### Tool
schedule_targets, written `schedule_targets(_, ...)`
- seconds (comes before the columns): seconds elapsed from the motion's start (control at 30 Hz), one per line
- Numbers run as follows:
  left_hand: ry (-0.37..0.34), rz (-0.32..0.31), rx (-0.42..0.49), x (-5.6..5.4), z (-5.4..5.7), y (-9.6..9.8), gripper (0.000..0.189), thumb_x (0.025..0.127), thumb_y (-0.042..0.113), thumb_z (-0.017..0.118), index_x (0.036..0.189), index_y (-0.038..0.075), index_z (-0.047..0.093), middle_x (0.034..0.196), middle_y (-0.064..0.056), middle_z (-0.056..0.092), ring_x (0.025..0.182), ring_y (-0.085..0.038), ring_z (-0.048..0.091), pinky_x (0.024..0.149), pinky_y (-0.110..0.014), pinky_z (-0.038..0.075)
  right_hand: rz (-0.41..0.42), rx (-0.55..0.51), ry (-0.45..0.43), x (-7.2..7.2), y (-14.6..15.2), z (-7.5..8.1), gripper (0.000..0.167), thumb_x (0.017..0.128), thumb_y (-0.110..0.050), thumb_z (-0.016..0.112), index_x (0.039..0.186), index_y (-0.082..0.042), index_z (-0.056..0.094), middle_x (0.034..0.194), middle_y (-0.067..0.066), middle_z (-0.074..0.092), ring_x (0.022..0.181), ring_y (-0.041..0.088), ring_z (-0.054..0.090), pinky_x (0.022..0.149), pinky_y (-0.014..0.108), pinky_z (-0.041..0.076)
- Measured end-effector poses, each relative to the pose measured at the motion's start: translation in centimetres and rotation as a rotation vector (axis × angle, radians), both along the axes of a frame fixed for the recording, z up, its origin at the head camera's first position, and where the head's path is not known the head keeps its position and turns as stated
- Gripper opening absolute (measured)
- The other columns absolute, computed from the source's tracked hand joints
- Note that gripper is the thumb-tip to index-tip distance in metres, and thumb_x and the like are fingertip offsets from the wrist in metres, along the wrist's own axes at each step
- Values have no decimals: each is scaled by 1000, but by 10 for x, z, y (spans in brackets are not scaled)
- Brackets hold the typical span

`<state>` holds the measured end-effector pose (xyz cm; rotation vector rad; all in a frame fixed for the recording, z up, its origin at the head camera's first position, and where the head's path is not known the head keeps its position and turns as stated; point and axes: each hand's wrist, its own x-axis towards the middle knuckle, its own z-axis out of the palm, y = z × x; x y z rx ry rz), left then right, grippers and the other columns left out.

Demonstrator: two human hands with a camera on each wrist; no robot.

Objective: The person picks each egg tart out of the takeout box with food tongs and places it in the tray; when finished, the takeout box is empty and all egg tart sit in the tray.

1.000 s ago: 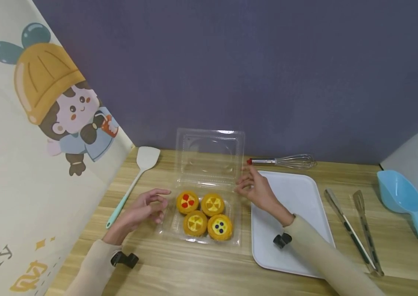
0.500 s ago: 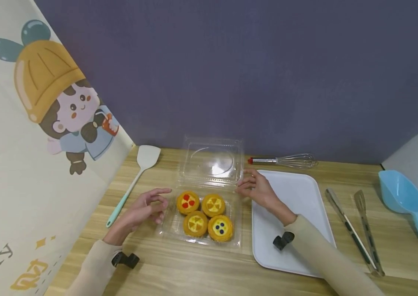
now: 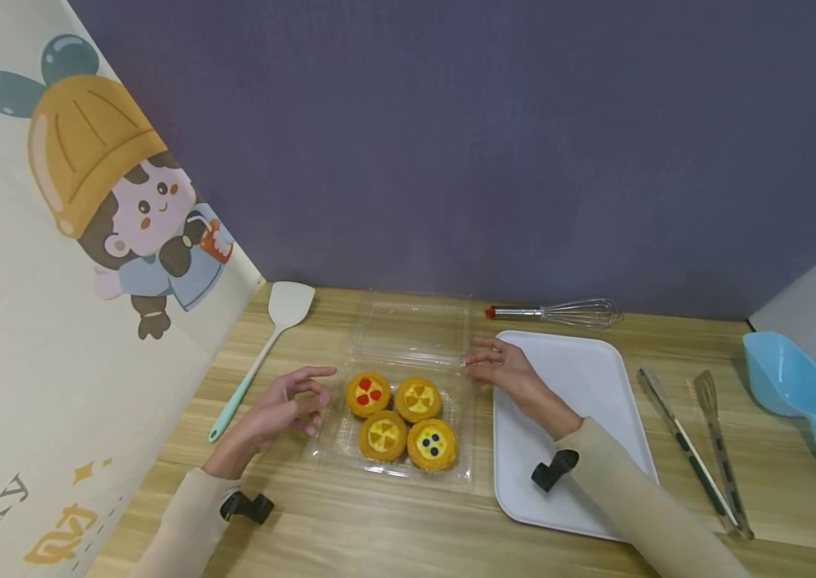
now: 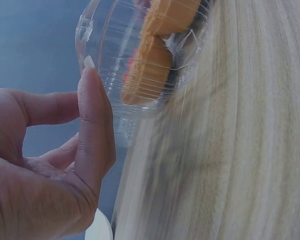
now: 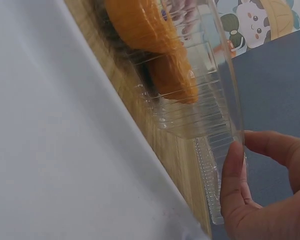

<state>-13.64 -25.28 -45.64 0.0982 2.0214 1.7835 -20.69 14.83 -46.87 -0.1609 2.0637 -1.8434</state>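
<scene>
A clear plastic clamshell box (image 3: 339, 461) lies with its lid (image 3: 411, 325) tipped back toward the dark wall panel. Several round tarts sit in its base: a red-topped tart (image 3: 368, 393), two with orange wedge toppings, and a blue-dotted tart (image 3: 432, 444). My left hand (image 3: 281, 411) is at the box's left edge, fingers loosely bent; in the left wrist view a fingertip (image 4: 90, 75) touches the clear rim without a visible grip. At the back right corner, my right hand (image 3: 509, 371) pinches the rim between thumb and finger, as the right wrist view shows.
A white tray (image 3: 574, 498) lies under my right forearm. Behind it is a whisk (image 3: 552, 312). Metal tongs (image 3: 690, 445) and a blue scoop (image 3: 787, 377) lie to the right. A spatula (image 3: 263, 349) with a pale green handle lies left of the box.
The box's lid has sunk backward, from standing steeply to lying much lower. My right hand has shifted slightly, its fingers lower at the rim. The left hand and the tarts stay put.
</scene>
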Motion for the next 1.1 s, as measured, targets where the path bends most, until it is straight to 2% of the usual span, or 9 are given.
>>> schedule_targets(0.17, 8, -7, 5, 0, -2, 0, 60, 104, 5, 58, 159, -1, 34, 112, -12, 59, 69, -11, 61, 58, -21, 59, -17, -20, -18, 2, 1, 0, 72, 94, -5, 73, 156, 6, 38, 106, -2, 77, 85, 2, 72, 81, 24, 64)
schedule_targets(0.37, 3, -6, 17, -1, -3, 1, 59, 104, 5, 57, 159, 0, 35, 111, -12, 60, 69, -11, 61, 58, -21, 58, -26, -39, -30, 7, 7, 3, 71, 95, -3, 71, 156, 7, 35, 105, -3, 77, 88, 2, 73, 87, 26, 65)
schedule_targets(0.5, 0, -7, 24, -1, -4, 1, 59, 105, 5, 57, 159, 1, 34, 110, -12, 59, 69, -12, 60, 58, -21, 58, -17, -19, -14, 13, 16, 9, 73, 95, -4, 72, 157, 6, 35, 113, 10, 77, 91, 2, 74, 89, 28, 65)
schedule_targets(0.6, 5, -12, 27, -1, -4, 0, 60, 105, 5, 56, 160, 1, 33, 110, -12, 59, 69, -12, 60, 58, -21, 58, -14, 2, 8, 18, 25, 15, 74, 95, -6, 73, 157, 4, 35, 127, 22, 71, 93, 3, 74, 88, 28, 64)
schedule_targets(0.73, 9, -17, 36, -1, -5, 0, 61, 105, 5, 55, 161, 3, 31, 112, -13, 57, 69, -12, 60, 58, -21, 57, -26, 41, 48, 27, 40, 22, 73, 94, -7, 74, 156, 3, 37, 128, 23, 69, 94, 3, 74, 88, 32, 65)
schedule_targets(0.83, 15, -24, 44, -2, -5, 0, 63, 105, 5, 56, 162, 4, 30, 117, -16, 56, 69, -12, 60, 58, -21, 57, -41, 81, 87, 34, 56, 27, 71, 94, -8, 75, 155, 3, 39, 122, 17, 72, 94, 3, 73, 86, 33, 66)
schedule_targets(0.97, 18, -42, 53, -3, -5, -1, 66, 104, 5, 57, 163, 4, 27, 125, -19, 53, 70, -12, 60, 59, -21, 59, -61, 113, 131, 43, 80, 32, 67, 95, -10, 75, 152, 2, 43, 114, 1, 74, 94, 2, 73, 82, 31, 66)
schedule_targets(1.1, 32, -79, 53, -4, -4, -4, 70, 102, 1, 57, 164, 3, 24, 128, -20, 50, 72, -12, 62, 61, -22, 61, -100, 132, 159, 50, 106, 34, 53, 96, -11, 75, 143, -10, 53, 106, -12, 74, 92, 1, 73, 79, 28, 66)
